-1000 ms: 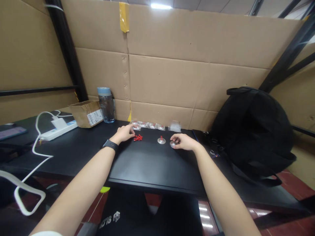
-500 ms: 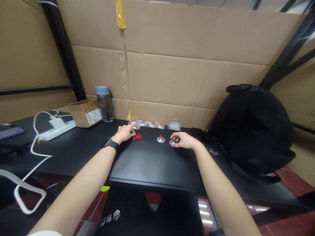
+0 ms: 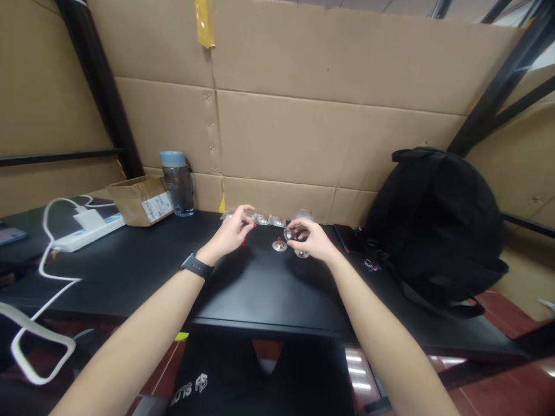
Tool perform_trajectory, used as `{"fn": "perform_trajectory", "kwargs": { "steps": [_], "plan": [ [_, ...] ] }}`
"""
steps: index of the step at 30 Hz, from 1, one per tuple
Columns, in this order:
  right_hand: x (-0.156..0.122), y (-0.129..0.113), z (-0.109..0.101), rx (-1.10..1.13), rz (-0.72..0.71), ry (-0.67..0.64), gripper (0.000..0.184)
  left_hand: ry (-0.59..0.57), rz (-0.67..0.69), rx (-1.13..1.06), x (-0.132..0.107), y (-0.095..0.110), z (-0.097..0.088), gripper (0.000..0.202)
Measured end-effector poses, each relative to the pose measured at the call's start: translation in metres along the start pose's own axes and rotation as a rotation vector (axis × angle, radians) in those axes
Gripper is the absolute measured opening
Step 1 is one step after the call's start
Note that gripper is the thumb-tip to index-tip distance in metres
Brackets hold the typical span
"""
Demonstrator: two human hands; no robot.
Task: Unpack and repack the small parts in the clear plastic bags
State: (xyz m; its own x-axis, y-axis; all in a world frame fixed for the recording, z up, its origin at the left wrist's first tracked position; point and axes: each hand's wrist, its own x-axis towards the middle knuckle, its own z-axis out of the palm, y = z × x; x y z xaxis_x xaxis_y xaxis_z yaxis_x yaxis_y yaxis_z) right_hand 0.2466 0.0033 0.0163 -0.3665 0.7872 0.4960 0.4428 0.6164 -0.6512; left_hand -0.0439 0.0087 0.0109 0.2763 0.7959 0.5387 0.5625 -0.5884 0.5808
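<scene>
My left hand [image 3: 236, 231] is raised a little above the black table, a small red hook [image 3: 254, 225] pinched between thumb and fingertips. Below it, mostly covered by the hand, lie other red hooks [image 3: 243, 243]. My right hand [image 3: 313, 238] grips a clear suction cup [image 3: 289, 233] by its rim, tilted up off the table. Beneath that hand another clear disc [image 3: 300, 253] rests on the tabletop. Between the hands stands a clear suction cup with a red hook [image 3: 280, 246] upright in it.
Bagged suction cups [image 3: 262, 220] line the cardboard wall [image 3: 277, 138], beside a clear plastic packet [image 3: 304, 214]. To the left are a water bottle [image 3: 178, 188], an open carton [image 3: 141, 202] and a white power strip [image 3: 89, 232]. A black backpack [image 3: 437, 231] and keys [image 3: 370, 265] lie right.
My right hand has lifted one suction cup off the table and tilted it. My left hand has risen from the red pile with a hook and moved slightly right.
</scene>
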Motion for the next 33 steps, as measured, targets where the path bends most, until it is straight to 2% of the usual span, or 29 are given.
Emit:
{"fn": "perform_trajectory", "kwargs": {
  "steps": [4,9,18,27,33],
  "plan": [
    [0.001,-0.019,0.029,0.169,-0.088,0.085,0.04,-0.048,0.125,-0.161,-0.003,0.021,0.019,0.042],
    [-0.002,-0.03,0.05,0.254,-0.1,0.156,0.04,-0.131,0.163,-0.326,-0.006,0.026,0.032,0.046],
    [-0.002,-0.026,0.053,0.283,-0.082,0.132,0.044,-0.123,0.144,-0.401,-0.007,0.027,0.035,0.045],
    [-0.002,-0.026,0.054,0.282,-0.07,0.126,0.044,-0.121,0.134,-0.391,-0.007,0.03,0.032,0.043],
    [-0.002,-0.026,0.054,0.333,-0.063,0.115,0.043,-0.09,0.179,-0.321,-0.007,0.031,0.032,0.043]
  ]
}}
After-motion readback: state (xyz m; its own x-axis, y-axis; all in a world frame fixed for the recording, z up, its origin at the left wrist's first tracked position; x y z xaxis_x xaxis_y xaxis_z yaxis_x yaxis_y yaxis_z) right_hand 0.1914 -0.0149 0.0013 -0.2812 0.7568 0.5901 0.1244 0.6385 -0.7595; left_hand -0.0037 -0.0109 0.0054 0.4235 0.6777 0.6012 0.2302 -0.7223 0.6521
